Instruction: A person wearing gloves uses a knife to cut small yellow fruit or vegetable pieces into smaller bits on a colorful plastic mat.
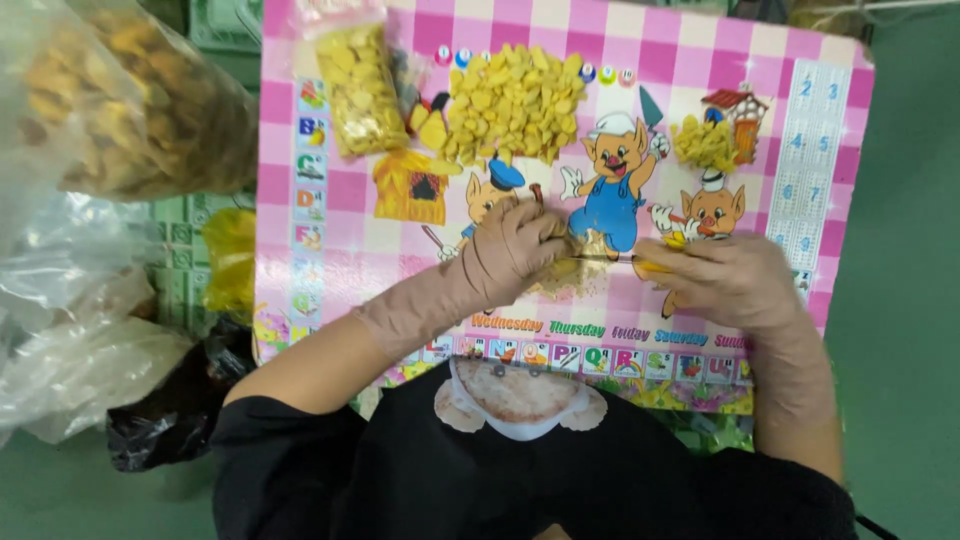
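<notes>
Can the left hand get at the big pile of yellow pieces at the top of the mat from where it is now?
Probably yes. The left hand rests on the pink checked mat just below the big yellow pile, and only bare mat lies between them. The bagged pieces sit off to the side, out of the way.

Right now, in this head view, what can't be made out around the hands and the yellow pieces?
- What the left hand grips: covered by its gloved fingers.
- Thin tool in the right hand: only a sliver shows; kind unclear.
- Big bag top left: cut off by the edge, contents blurred.
- Small yellow pile: pieces too small to tell shape.
</notes>
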